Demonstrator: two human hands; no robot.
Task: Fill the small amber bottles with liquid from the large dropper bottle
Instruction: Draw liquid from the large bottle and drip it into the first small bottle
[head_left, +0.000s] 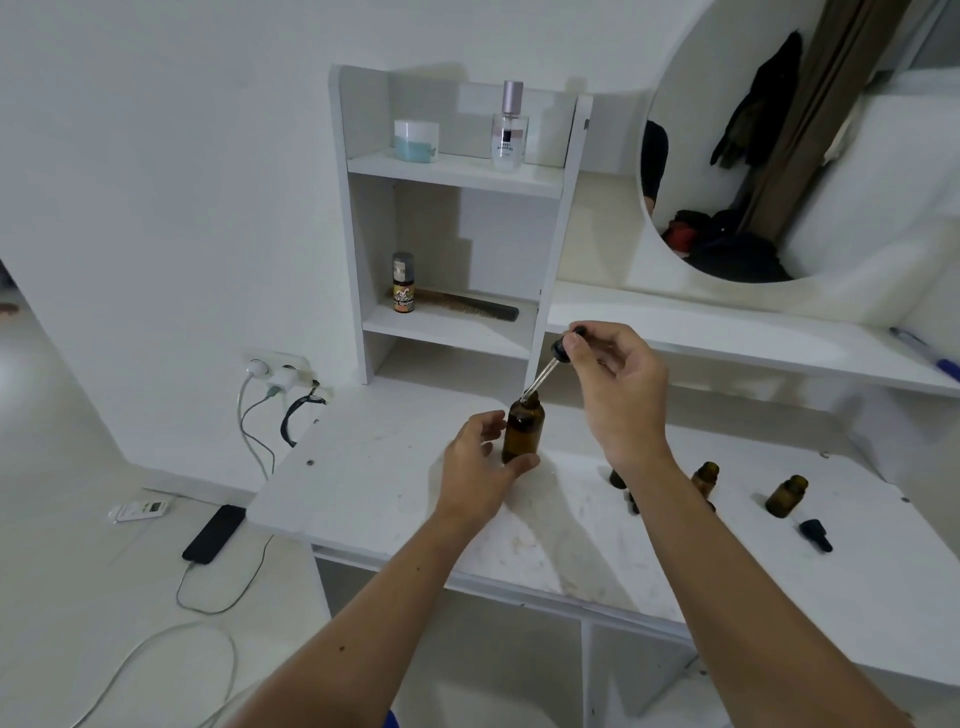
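Left hand (480, 460) holds the big amber bottle (523, 428) near its bottom, with the thumb in front and the fingers curled round the far side. It stands straight up on the white bench (363, 493), close to the back edge.

Right hand (618, 384) is higher up. Its fingertips pinch the black rubber top of the dropper (550, 371). The glass tube slants down and to the left — its tip is right at the mouth of the big bottle.

More to the right on the bench stand the small amber bottles, all open. One small bottle (706, 478) is just past the right forearm. Another small bottle (787, 496) stands farther right. A third one (618, 478) peeks out from behind the right wrist, mostly hidden. A little black cap (816, 535) lies on its side in front of the farthest bottle.

Behind the bench is a white shelf (457, 171). On its top level sit a blue-and-white jar (415, 140) and a clear perfume bottle (509, 130) with a pink cap. Lower down there is a small tube with a yellow label (403, 283) and a dark comb (467, 304) lying flat.

A round mirror (779, 145) hangs on the right. On the floor to the left lies a black phone (214, 532) — a white cable is plugged into it.
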